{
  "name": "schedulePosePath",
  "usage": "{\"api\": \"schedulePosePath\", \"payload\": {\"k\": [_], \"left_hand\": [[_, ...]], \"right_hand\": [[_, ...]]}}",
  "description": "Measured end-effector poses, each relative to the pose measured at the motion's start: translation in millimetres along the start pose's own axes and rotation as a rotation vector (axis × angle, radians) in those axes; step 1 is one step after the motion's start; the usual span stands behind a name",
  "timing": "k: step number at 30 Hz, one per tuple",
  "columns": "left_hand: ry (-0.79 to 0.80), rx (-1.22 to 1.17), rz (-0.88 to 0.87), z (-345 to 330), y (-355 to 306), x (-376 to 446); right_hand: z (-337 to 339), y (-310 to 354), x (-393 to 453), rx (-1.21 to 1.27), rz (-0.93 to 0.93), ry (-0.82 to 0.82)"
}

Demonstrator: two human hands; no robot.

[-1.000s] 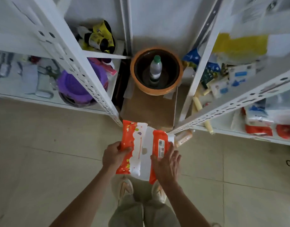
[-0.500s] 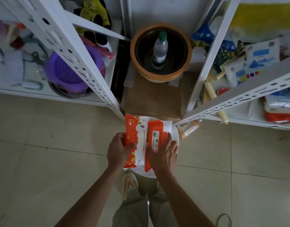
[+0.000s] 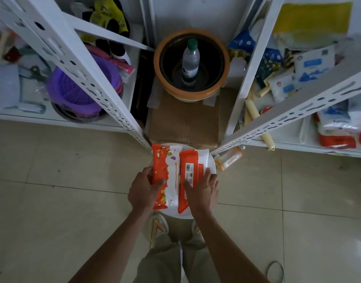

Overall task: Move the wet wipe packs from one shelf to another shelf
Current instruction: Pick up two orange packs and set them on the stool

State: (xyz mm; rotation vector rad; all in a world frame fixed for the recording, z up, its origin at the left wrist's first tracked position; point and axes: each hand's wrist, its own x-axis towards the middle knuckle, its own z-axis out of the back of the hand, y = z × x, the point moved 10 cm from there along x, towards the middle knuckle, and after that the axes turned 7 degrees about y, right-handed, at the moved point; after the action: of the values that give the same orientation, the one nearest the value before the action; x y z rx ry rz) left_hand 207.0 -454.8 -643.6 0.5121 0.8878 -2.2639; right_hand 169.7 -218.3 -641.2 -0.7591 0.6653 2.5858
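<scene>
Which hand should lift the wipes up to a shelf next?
Probably left: the left hand grips the wet wipe packs with thumb over their edge, while the right hand only lies flat on top.

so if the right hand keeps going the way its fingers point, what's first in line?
Already touching: the right hand lies on the right wet wipe pack. Past it, probably the white round surface, then the cardboard; depth unclear.
</scene>
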Motion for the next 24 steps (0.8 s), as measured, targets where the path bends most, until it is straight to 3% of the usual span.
{"api": "schedulePosePath", "payload": {"k": [10, 15, 18, 24], "left_hand": [[-0.068, 0.030, 0.047, -1, -1, -6], [-0.007, 0.076, 0.045, 3, -16, -14], [-0.033, 0.098, 0.000, 23, -45, -38], [-0.023, -0.305, -0.258, 103, -178, -147]], "right_hand": [[-3, -1, 1, 0.021, -0.018, 0.025], [7, 6, -3, 0.015, -0.008, 0.112], [44, 22, -23, 0.047, 0.048, 0.075], [163, 60, -112, 0.318, 0.236, 0.064]]}}
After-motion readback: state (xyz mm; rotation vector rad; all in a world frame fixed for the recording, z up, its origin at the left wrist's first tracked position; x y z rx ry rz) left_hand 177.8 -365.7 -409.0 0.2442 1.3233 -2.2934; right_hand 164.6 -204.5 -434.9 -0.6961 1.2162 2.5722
